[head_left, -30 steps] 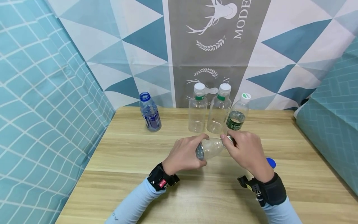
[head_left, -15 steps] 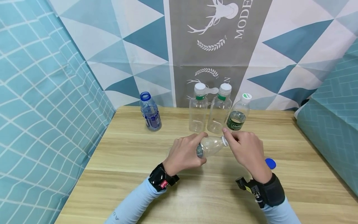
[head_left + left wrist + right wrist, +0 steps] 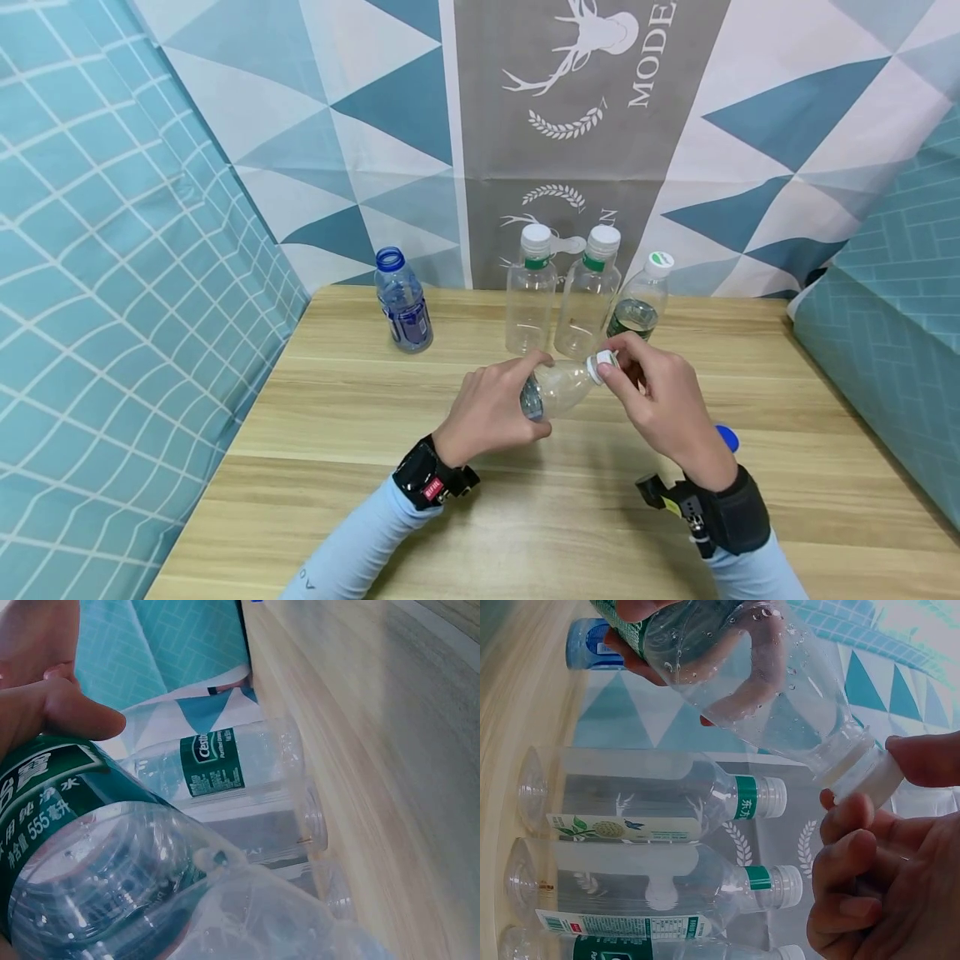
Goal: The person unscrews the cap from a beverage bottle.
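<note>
My left hand [image 3: 491, 412] grips a clear plastic water bottle [image 3: 564, 390] round its body, holding it tilted above the table with the neck towards the right. Its green label [image 3: 45, 787] shows close up in the left wrist view, and droplets cling inside the wall. At the neck, the thumb and fingers of my right hand [image 3: 660, 400] pinch the white bottle cap [image 3: 877, 781]. A clear ring of neck shows beside the cap in the right wrist view. My left palm hides part of the bottle's base in the head view.
Behind the hands stand two clear bottles [image 3: 530, 304] with white caps and a green-labelled water bottle [image 3: 637, 312]. A blue bottle [image 3: 405, 304] without a cap stands further left. Beside my right wrist lies a blue cap [image 3: 727, 437] on the wooden table [image 3: 337, 467].
My right hand has shifted its fingers on the cap, from covering it, through a raised thumb, to a thumb-and-finger pinch. The bottle's neck has risen slightly; my left hand keeps its grip.
</note>
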A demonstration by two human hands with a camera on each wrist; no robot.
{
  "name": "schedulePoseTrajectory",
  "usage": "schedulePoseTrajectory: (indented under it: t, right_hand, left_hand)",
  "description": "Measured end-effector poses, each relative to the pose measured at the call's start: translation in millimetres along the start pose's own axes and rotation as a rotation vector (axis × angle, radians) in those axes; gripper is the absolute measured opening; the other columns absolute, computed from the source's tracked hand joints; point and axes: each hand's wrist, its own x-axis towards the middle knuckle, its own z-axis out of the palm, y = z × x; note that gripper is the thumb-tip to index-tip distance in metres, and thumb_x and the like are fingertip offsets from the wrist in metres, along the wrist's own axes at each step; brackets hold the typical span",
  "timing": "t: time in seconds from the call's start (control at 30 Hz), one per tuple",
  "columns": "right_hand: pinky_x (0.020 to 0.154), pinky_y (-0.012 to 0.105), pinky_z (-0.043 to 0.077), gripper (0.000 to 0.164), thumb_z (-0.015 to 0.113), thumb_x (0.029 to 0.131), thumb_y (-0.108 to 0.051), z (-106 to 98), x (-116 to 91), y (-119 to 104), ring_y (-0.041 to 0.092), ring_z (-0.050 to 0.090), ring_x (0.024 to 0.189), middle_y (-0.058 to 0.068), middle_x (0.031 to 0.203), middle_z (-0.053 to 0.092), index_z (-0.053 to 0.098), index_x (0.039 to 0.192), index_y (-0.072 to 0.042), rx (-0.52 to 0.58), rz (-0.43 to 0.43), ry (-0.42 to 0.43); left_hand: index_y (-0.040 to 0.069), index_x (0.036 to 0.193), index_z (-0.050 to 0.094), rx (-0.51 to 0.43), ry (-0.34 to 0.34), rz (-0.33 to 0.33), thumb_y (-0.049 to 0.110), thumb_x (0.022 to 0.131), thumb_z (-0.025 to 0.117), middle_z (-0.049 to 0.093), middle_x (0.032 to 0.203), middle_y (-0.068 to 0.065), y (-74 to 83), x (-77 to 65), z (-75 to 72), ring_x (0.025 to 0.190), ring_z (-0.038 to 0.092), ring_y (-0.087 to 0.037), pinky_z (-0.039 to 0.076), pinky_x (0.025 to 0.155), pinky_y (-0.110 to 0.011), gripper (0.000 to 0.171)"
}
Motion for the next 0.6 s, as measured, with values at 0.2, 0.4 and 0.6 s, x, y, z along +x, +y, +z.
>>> schedulePoseTrajectory:
  t: [0.2,0.4,0.6]
  right_hand:
    - [0.051,0.024,0.037,0.011,0.061,0.103,-0.017,1.8,1.9,-1.3,0.005,0.047,0.056,-0.008,0.067,0.056,0.070,0.104,-0.013,0.053,0.050,0.027]
    - [0.052,0.025,0.037,0.022,0.060,0.104,-0.031,1.1,3.3,-3.4,0.011,0.049,0.059,0.001,0.069,0.057,0.066,0.102,-0.009,0.060,0.213,-0.006]
    - [0.050,0.025,0.039,0.026,0.061,0.104,-0.034,0.6,4.3,-3.8,0.012,0.050,0.057,0.001,0.067,0.057,0.067,0.096,-0.010,0.085,0.256,-0.041]
  left_hand:
    - [0.026,0.132,0.055,0.009,0.009,0.002,0.036,0.062,0.089,0.074,0.097,0.006,-0.5,0.5,0.7,0.069,0.063,-0.008,0.046,0.053,-0.020,0.078]
    - [0.025,0.131,0.056,0.023,0.018,0.000,0.036,0.062,0.090,0.075,0.098,0.005,-0.3,0.3,0.4,0.068,0.063,-0.008,0.045,0.052,-0.020,0.078]
    - [0.025,0.131,0.056,0.020,0.018,-0.008,0.035,0.062,0.090,0.075,0.097,0.004,-1.2,0.6,-1.4,0.068,0.064,-0.008,0.046,0.052,-0.020,0.078]
